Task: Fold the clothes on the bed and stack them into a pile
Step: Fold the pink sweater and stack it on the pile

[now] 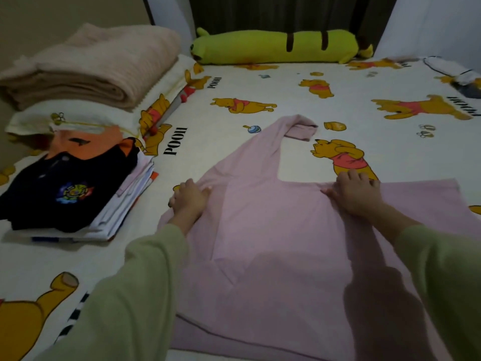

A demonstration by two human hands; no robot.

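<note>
Item, one pink long-sleeved top, spread flat on the bed directly in front of me, its body near and centre so I can work both shoulders at once. One sleeve runs away to the far side, its cuff doubled back on itself; the other lies out to the right, flat along the sheet. My left hand rests at the left shoulder with fingers curled down onto the edge of the cloth, seemingly pinching it, though the exact hold is hard to read from above. My right hand lies flat at the right shoulder, fingers spread and pressing the fabric to keep it smooth and pinned. Both placed there, I judge, to square the garment before the sleeves come inward. Item, one pile of folded clothes to the left, near the bed's edge, kept within reach for stacking: a black printed garment on top, an orange piece showing behind it, several pale layers beneath, number not countable. Item, one folded beige blanket at far left, sitting on one pillow in matching bear print. Item, one long green plush bolster along the far edge. Item, one pale and dark object at far right, unidentifiable. Two green sleeves, mine.
</note>
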